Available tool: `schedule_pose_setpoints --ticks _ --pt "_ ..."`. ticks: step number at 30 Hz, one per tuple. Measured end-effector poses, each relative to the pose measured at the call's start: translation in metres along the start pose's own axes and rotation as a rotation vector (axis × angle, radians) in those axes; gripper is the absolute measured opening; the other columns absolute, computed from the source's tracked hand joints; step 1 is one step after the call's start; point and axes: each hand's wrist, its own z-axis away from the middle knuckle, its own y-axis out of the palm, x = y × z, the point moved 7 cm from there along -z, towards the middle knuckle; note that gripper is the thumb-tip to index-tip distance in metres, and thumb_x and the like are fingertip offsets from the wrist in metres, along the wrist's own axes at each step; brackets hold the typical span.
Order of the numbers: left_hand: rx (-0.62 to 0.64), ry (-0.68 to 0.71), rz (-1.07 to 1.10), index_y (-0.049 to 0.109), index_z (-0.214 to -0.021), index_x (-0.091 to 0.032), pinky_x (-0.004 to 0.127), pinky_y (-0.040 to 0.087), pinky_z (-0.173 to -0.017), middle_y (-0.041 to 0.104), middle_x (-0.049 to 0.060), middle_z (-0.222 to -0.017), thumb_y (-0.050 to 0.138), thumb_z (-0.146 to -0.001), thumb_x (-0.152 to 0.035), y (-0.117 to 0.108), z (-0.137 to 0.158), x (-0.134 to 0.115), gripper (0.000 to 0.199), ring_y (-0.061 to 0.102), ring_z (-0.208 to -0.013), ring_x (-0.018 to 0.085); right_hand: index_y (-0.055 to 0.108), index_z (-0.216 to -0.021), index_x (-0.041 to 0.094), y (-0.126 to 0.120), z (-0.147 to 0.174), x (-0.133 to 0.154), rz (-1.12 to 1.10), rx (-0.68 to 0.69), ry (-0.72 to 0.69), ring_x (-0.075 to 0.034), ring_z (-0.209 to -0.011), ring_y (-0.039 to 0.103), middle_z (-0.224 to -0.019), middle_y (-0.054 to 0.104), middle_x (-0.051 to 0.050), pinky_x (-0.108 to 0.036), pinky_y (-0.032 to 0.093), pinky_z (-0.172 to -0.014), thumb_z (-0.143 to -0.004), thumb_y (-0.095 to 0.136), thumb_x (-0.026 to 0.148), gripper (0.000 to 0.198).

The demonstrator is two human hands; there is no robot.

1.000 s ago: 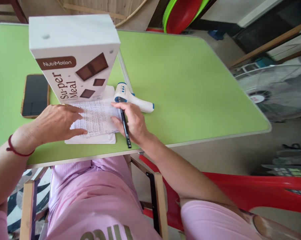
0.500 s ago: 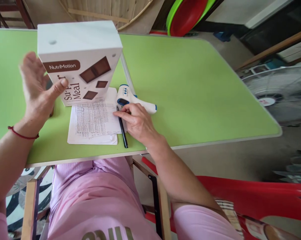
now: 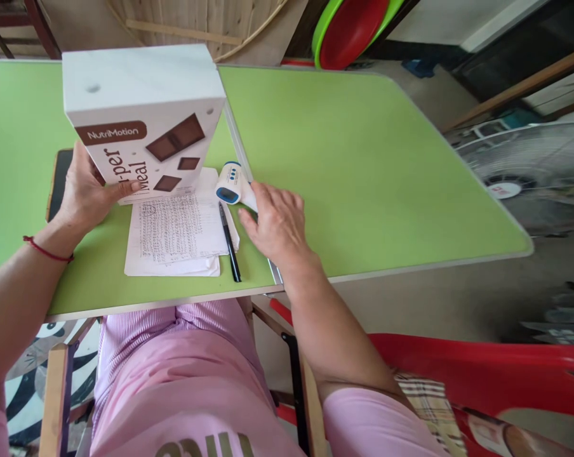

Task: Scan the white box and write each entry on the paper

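Observation:
A white NutriMotion meal box with brown pictures on its front stands upright at the back edge of some papers. My left hand grips its lower left corner, thumb across the front face and the other fingers partly hidden behind the side. My right hand is closed over the handle of a white and blue infrared thermometer, most of the handle hidden beneath it. Between the hands lie handwritten sheets, and a black pen rests along their right edge.
The green folding table has a metal seam running beside the thermometer. A dark phone-like object lies partly behind my left hand. Beyond the table's right side stands a fan; red and green basins lean at the back.
My left hand has come down along the box's left side and closed on its lower corner. My right hand has moved right from the pen onto the thermometer's handle.

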Motion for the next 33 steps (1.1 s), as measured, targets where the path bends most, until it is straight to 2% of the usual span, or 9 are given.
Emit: schedule_pose_setpoints --ticks 5,8,10,14,18,20,22,25,33 --pt "-0.094 0.084 0.029 0.054 -0.108 -0.018 0.044 0.055 -0.088 0.069 0.01 -0.115 0.096 -0.053 -0.034 -0.007 0.003 -0.01 0.072 0.065 -0.105 0.027 0.055 -0.131 0.016 -0.005 0.0 -0.01 -0.213 -0.158 0.014 -0.031 -0.111 0.061 -0.12 0.066 -0.017 -0.052 0.051 -0.094 -0.092 0.049 0.028 0.041" --pt "-0.109 0.105 0.011 0.056 -0.113 -0.015 0.045 0.056 -0.088 0.07 0.011 -0.113 0.096 -0.053 -0.032 -0.011 0.005 -0.013 0.074 0.067 -0.103 0.029 0.047 -0.138 0.018 -0.028 0.004 -0.015 -0.465 -0.373 0.076 -0.031 -0.114 0.061 -0.124 0.062 -0.017 -0.051 0.054 -0.092 -0.091 0.052 0.036 0.051" --pt "-0.08 0.075 0.023 0.058 -0.118 -0.014 0.046 0.057 -0.087 0.07 0.012 -0.112 0.094 -0.056 -0.035 -0.012 0.007 -0.01 0.074 0.067 -0.102 0.031 0.05 -0.134 0.02 -0.045 0.01 -0.009 -0.646 -0.437 0.116 -0.028 -0.104 0.064 -0.117 0.063 -0.014 -0.048 0.057 -0.087 -0.086 0.059 0.039 0.052" --pt "0.018 -0.004 0.07 0.061 -0.116 -0.016 0.044 0.057 -0.083 0.071 0.009 -0.111 0.09 -0.061 -0.043 -0.005 0.012 -0.006 0.068 0.067 -0.101 0.033 0.061 -0.114 0.024 -0.058 0.026 0.027 -1.123 -0.195 0.157 -0.019 -0.071 0.062 -0.084 0.061 -0.003 -0.036 0.058 -0.063 -0.078 0.066 0.036 0.038" --pt "0.194 -0.018 0.115 0.067 -0.107 -0.016 0.036 0.058 -0.076 0.073 0.007 -0.101 0.085 -0.07 -0.04 0.015 0.017 -0.015 0.048 0.069 -0.091 0.028 0.057 -0.121 0.026 -0.045 0.056 0.078 -1.667 0.153 0.282 -0.014 -0.059 0.056 -0.081 0.059 -0.001 -0.032 0.052 -0.052 -0.077 0.063 0.037 0.046" --pt "0.223 -0.037 0.125 0.068 -0.105 -0.016 0.034 0.058 -0.074 0.073 0.007 -0.098 0.084 -0.071 -0.039 0.021 0.019 -0.019 0.045 0.069 -0.089 0.027 0.058 -0.117 0.025 -0.034 0.069 0.103 -1.859 0.301 0.341 -0.012 -0.053 0.052 -0.077 0.057 0.0 -0.031 0.047 -0.049 -0.075 0.065 0.04 0.045" --pt "0.221 -0.064 0.13 0.068 -0.104 -0.015 0.032 0.058 -0.071 0.073 0.008 -0.097 0.084 -0.07 -0.04 0.023 0.019 -0.019 0.045 0.07 -0.086 0.026 0.061 -0.106 0.023 -0.024 0.075 0.119 -1.892 0.379 0.372 -0.011 -0.052 0.048 -0.071 0.055 0.001 -0.03 0.043 -0.048 -0.073 0.069 0.04 0.038" --pt "0.222 -0.108 0.125 0.068 -0.1 -0.014 0.03 0.057 -0.066 0.074 0.008 -0.094 0.083 -0.069 -0.042 0.024 0.02 -0.016 0.044 0.069 -0.08 0.024 0.06 -0.093 0.022 -0.014 0.073 0.13 -1.828 0.376 0.355 -0.011 -0.053 0.046 -0.068 0.052 0.003 -0.029 0.04 -0.05 -0.073 0.074 0.039 0.03" --pt "0.264 -0.187 0.117 0.063 -0.102 -0.011 0.03 0.056 -0.063 0.071 0.011 -0.094 0.086 -0.066 -0.044 0.024 0.02 -0.012 0.054 0.068 -0.079 0.024 0.06 -0.09 0.022 0.004 0.068 0.132 -1.834 0.352 0.303 -0.011 -0.061 0.049 -0.072 0.055 0.002 -0.03 0.042 -0.059 -0.083 0.071 0.039 0.022"
